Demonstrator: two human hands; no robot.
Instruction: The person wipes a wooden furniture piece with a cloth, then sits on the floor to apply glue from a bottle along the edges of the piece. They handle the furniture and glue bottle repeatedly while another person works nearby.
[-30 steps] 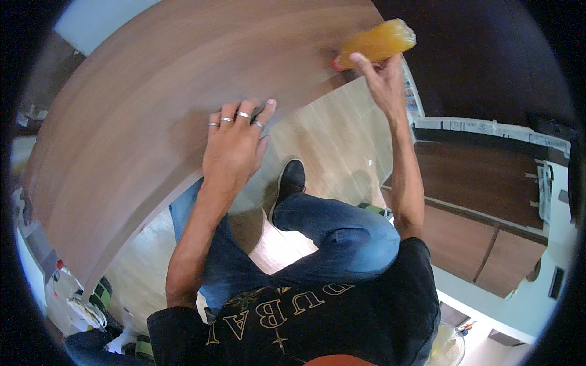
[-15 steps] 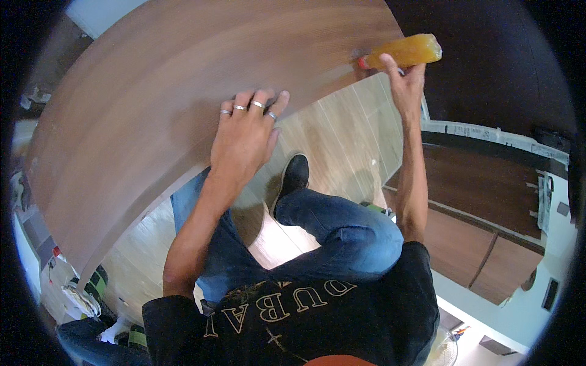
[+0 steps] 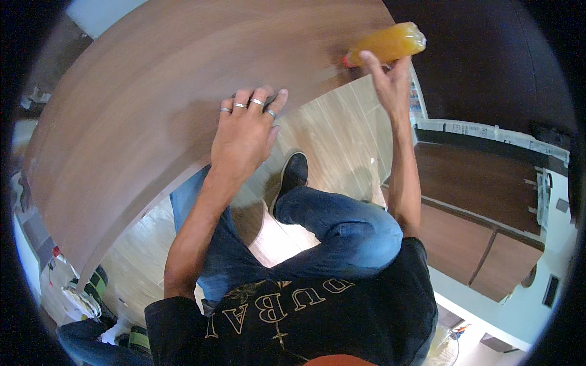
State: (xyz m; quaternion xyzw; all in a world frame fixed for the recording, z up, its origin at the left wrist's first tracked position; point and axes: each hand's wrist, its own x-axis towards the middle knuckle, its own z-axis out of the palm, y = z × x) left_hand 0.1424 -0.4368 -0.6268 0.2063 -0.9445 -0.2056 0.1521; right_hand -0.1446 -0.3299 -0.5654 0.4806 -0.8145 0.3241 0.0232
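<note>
A clear squeeze bottle (image 3: 390, 44) of thick amber liquid lies almost level in my right hand (image 3: 390, 76). The thumb is on the near side and the fingers are wrapped round below. Its red tip (image 3: 347, 61) points left, at the right end of a large curved brown wood-grain panel (image 3: 152, 79), close to the near edge. Whether the tip touches the panel I cannot tell. My left hand (image 3: 241, 131), with rings on several fingers, rests on the panel near that same edge. Its fingers are spread and slightly bent, with a dark patch beneath the fingertips.
Below the panel are a wood-look floor (image 3: 326, 131) and my dark shoe (image 3: 295, 171). A dark brown surface (image 3: 488, 61) stands at the far right, above lighter cabinet fronts (image 3: 455, 241). Another person's jeans-clad leg (image 3: 91, 344) shows at the lower left.
My right hand has moved left and slightly away from me with the bottle, its tip travelling along the panel's edge. The left hand has stayed almost in place.
</note>
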